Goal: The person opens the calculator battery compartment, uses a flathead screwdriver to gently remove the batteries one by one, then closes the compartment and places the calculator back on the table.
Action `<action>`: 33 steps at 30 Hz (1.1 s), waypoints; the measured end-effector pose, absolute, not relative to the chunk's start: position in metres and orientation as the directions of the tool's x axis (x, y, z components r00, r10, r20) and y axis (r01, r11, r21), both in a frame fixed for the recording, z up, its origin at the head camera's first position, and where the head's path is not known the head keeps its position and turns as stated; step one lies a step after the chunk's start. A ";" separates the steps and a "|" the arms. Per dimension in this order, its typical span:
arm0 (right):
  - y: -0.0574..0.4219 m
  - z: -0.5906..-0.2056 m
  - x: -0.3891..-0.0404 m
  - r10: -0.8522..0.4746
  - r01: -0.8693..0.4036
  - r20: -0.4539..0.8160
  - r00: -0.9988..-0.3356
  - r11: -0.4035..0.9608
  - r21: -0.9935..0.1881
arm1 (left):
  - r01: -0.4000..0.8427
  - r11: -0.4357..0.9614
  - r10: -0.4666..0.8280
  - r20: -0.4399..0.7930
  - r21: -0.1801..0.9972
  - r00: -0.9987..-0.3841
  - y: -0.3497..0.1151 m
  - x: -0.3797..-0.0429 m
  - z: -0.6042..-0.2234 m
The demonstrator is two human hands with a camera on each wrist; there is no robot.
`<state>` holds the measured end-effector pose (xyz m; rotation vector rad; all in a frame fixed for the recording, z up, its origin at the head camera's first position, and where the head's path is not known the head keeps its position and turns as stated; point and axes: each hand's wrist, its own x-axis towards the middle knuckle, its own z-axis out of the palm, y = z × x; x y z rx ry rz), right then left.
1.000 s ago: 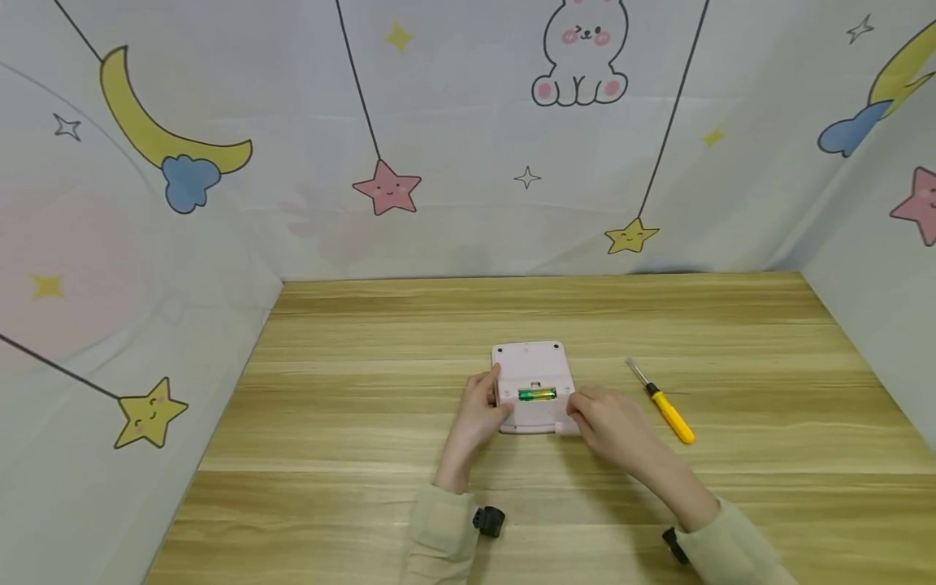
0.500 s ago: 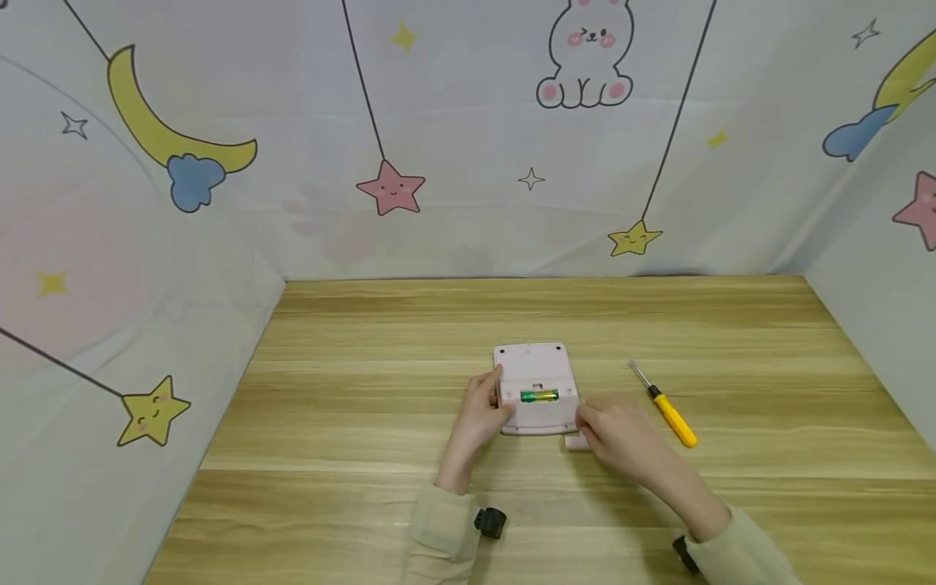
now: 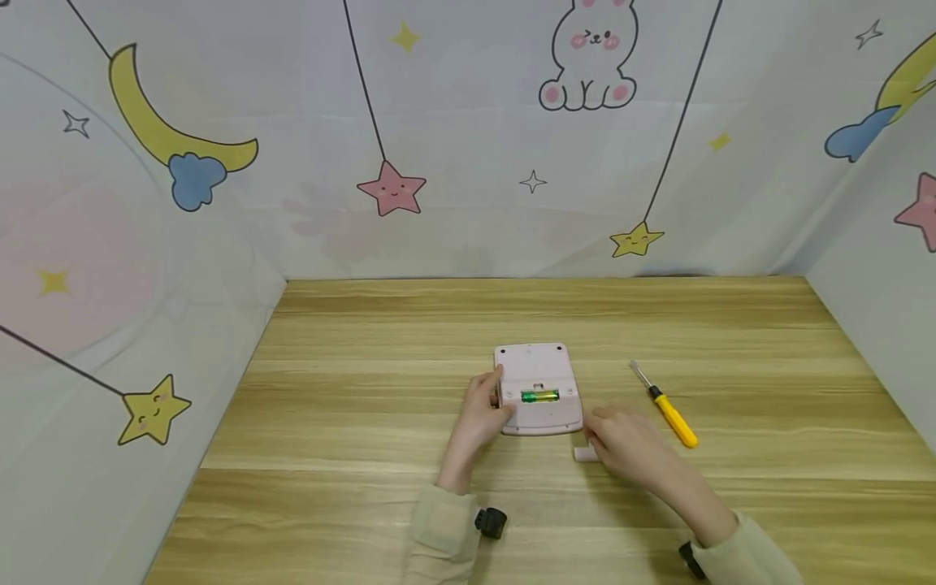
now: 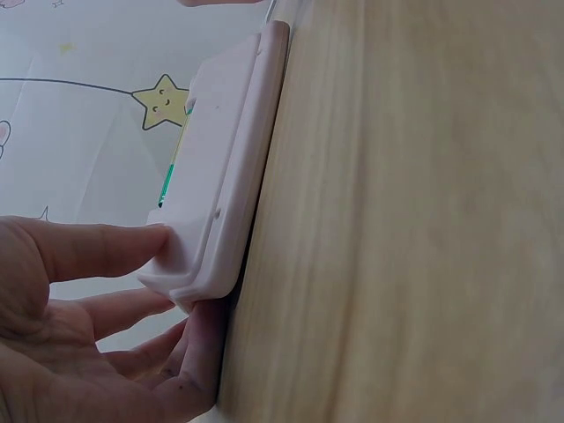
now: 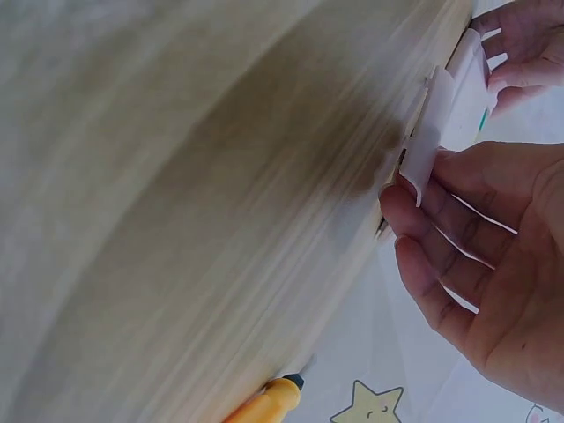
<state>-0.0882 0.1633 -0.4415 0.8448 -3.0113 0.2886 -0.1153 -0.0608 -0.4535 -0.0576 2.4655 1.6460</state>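
Observation:
A pale pink calculator [image 3: 532,366] lies back side up on the table, its battery compartment uncovered. Inside shows a green and gold battery [image 3: 539,396]. My left hand [image 3: 483,409] grips the calculator's left side; in the left wrist view its thumb is on the back panel and the other fingers are at the edge and underneath. Just off the lower right corner, my right hand [image 3: 625,443] pinches a pink battery cover [image 5: 430,132] between thumb and fingers. In the head view part of that cover is hidden by the hand.
To the right of the calculator lies a screwdriver [image 3: 669,414] with a yellow and black handle, its metal tip pointing away. The wood-grain table [image 3: 351,366] ends at a printed cloth backdrop [image 3: 468,227] at the back and sides.
My right hand has drawn the battery cover away from the calculator, down and to the right. The left hand keeps its grip on the calculator, and the head view has shifted slightly.

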 end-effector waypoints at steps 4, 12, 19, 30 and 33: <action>0.166 -0.443 -0.087 -0.514 -0.513 0.047 -0.856 0.838 -0.185 | -0.138 0.395 0.063 -0.177 0.908 -0.982 -0.061 -0.115 -0.454; 0.168 -0.442 -0.086 -0.520 -0.517 0.038 -0.853 0.833 -0.197 | -0.141 0.385 0.060 -0.178 0.912 -0.982 -0.060 -0.115 -0.453; 0.168 -0.441 -0.085 -0.522 -0.519 0.038 -0.852 0.832 -0.194 | -0.145 0.369 0.059 -0.179 0.918 -0.982 -0.060 -0.115 -0.454; 0.169 -0.441 -0.084 -0.518 -0.516 0.040 -0.855 0.839 -0.170 | -0.162 0.337 0.055 -0.191 0.927 -0.980 -0.060 -0.115 -0.455; 0.169 -0.441 -0.084 -0.516 -0.515 0.041 -0.856 0.839 -0.177 | -0.158 0.338 0.057 -0.188 0.928 -0.981 -0.060 -0.115 -0.455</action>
